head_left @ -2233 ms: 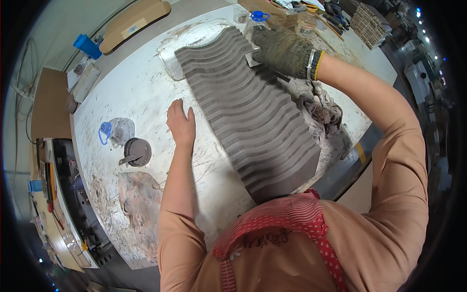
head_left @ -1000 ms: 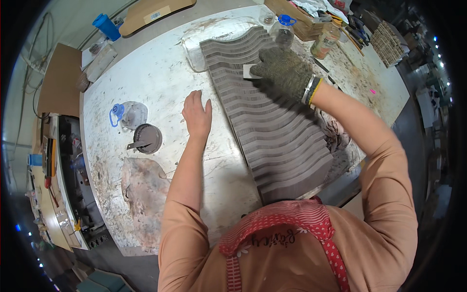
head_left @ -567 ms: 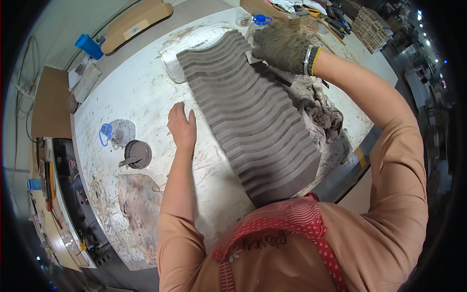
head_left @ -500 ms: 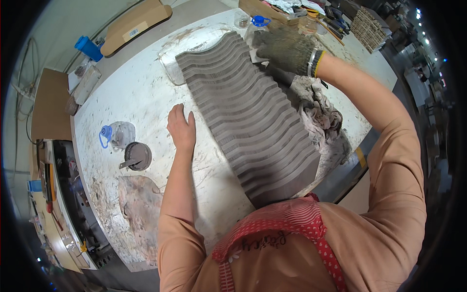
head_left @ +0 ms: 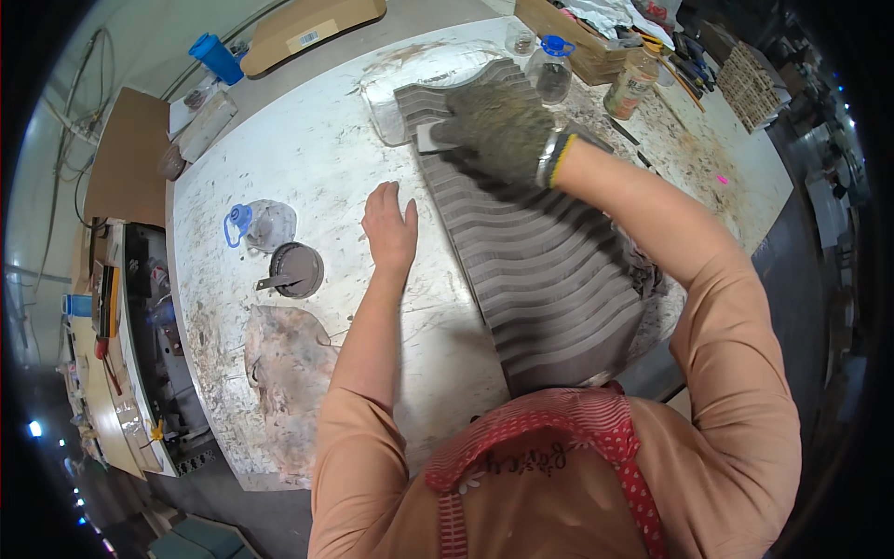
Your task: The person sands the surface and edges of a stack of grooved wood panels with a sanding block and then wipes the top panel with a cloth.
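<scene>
A long dark grey panel with wavy ridges lies slanted across the white worktable. My right hand, in a dark work glove with a yellow cuff edge, is closed over the panel's far end. It grips a small pale flat piece that sticks out by the panel's left edge; the glove hides the rest. My bare left hand lies flat on the table just left of the panel, fingers stretched and holding nothing. Further left stands a round pot of grey paste with a flat metal blade in it.
Behind the pot is a cut clear bottle top with blue cap. A stained cloth lies nearer me. Along the far right are a clear container with blue lid, a labelled bottle, tools and a wicker basket.
My right hand has swept left across the panel's far end, from its right edge to near its left edge, with the pale piece. The view has shifted; my left hand stays flat beside the panel.
</scene>
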`<action>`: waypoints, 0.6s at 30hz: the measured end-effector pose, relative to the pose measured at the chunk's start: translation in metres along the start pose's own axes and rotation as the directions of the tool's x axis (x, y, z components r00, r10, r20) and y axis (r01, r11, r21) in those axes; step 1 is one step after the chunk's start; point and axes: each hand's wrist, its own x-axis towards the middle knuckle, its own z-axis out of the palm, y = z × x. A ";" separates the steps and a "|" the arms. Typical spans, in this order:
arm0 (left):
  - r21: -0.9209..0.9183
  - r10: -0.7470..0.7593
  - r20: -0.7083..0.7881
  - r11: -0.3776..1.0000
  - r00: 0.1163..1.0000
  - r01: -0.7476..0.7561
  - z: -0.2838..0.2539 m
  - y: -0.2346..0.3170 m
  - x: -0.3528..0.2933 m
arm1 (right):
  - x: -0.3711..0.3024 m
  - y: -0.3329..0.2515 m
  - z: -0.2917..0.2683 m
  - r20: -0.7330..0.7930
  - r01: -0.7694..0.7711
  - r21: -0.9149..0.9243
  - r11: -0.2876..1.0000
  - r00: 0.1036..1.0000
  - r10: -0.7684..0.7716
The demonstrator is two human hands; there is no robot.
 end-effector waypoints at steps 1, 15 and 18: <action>-0.005 -0.001 -0.006 1.000 1.000 0.001 -0.001 0.000 0.000 | -0.002 0.002 0.001 0.012 0.035 0.016 0.999 0.999 -0.035; 0.028 -0.073 0.089 0.997 0.993 0.071 0.001 0.000 -0.001 | -0.045 0.016 0.021 0.066 -0.081 -0.099 0.992 0.994 0.088; 0.020 -0.058 0.089 0.998 0.994 0.056 0.002 -0.002 0.000 | -0.050 0.042 0.008 0.088 0.039 -0.267 0.963 0.996 -0.016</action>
